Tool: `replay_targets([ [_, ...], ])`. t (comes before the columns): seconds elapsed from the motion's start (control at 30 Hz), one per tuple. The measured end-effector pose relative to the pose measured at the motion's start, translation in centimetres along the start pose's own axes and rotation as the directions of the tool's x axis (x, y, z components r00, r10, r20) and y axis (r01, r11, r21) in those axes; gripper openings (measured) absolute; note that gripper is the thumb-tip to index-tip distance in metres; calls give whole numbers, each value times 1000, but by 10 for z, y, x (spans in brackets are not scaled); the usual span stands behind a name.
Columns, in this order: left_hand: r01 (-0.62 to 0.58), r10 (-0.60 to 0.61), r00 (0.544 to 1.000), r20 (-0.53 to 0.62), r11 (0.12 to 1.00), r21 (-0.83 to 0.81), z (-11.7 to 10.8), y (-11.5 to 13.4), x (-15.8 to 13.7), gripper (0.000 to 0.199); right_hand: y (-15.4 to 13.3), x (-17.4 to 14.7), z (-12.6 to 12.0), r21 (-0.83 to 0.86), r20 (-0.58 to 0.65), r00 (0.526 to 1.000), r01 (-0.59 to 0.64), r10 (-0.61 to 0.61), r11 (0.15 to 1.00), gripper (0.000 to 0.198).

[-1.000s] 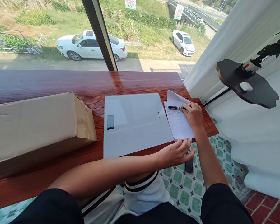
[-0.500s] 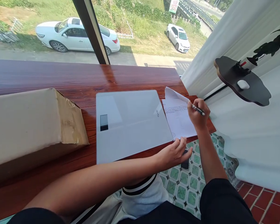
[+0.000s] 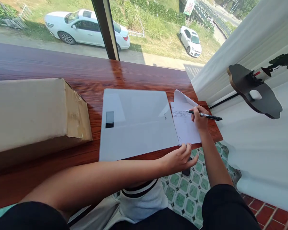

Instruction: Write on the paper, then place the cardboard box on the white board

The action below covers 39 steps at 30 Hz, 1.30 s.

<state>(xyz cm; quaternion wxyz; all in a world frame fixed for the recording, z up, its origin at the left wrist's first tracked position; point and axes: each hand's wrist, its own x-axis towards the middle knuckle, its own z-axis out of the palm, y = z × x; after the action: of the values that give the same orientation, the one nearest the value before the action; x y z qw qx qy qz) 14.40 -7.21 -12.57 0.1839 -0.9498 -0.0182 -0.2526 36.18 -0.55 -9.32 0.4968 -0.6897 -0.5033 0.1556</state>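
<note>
Fingers of the right hand point(image 3: 200, 119) close around a slim black-and-clear pen point(image 3: 213, 117), gripping it forward near its narrow tip, a hold that appears to suit fine control. The tip points left over rows of small dark characters on white paper point(image 3: 186, 129); whether it touches the sheet cannot be told. The barrel slants out past the back of the hand toward the curtain point(image 3: 261, 143).

The left hand point(image 3: 177, 159) reaches across the body, its fingers loosely bent and spread at the paper's near edge, seemingly to steady it; whether they pinch that edge or merely rest there is unclear. The paper lies at the right end of the surface point(image 3: 86, 68), its far end curling up in a soft flap.

Just beside it on the left lies a flat, glossy grey panel point(image 3: 139, 124) with rounded corners and a small dark-banded rectangle, angled window reflections crossing its smooth face. Farther left, a long cardboard box point(image 3: 33, 110) shows dull brown sides and a creased, taped-looking end. Beneath everything runs reddish-brown, streaky wood grain.

Below spreads a floor point(image 3: 189, 206) of green-and-white tiles; to the right, a dark, wavy-edged shelf point(image 3: 244, 91) stands before pale, softly pleated cloth.
</note>
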Motion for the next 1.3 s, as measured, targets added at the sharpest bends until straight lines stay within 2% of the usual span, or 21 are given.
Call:
replay_targets([
  [0.2, -1, 2, 1000, -9, 1000, 22, 2, 0, 2, 42, 2, -1, 1, 49, 12, 1000, -3, 2, 999, 35],
  [0.47, -17, 17, 1000, 4, 1000, -10, -2, -1, 2, 44, 6, -3, 2, -32, 178, 983, -33, 38, 999, 42],
  [0.63, -12, 12, 1000, 5, 999, -39, -2, -2, 2, 44, 10, -3, 3, -29, 171, 983, -65, 69, 997, 42],
  [0.87, -4, 4, 1000, -13, 1000, -15, 0, -1, 2, 42, 7, -3, 4, -96, 195, 980, -9, 27, 995, 38],
  [1.3, 1, -2, 1000, -15, 998, -68, 0, -1, 2, 43, 5, -1, 5, -120, 211, 977, 1, 25, 993, 38],
])
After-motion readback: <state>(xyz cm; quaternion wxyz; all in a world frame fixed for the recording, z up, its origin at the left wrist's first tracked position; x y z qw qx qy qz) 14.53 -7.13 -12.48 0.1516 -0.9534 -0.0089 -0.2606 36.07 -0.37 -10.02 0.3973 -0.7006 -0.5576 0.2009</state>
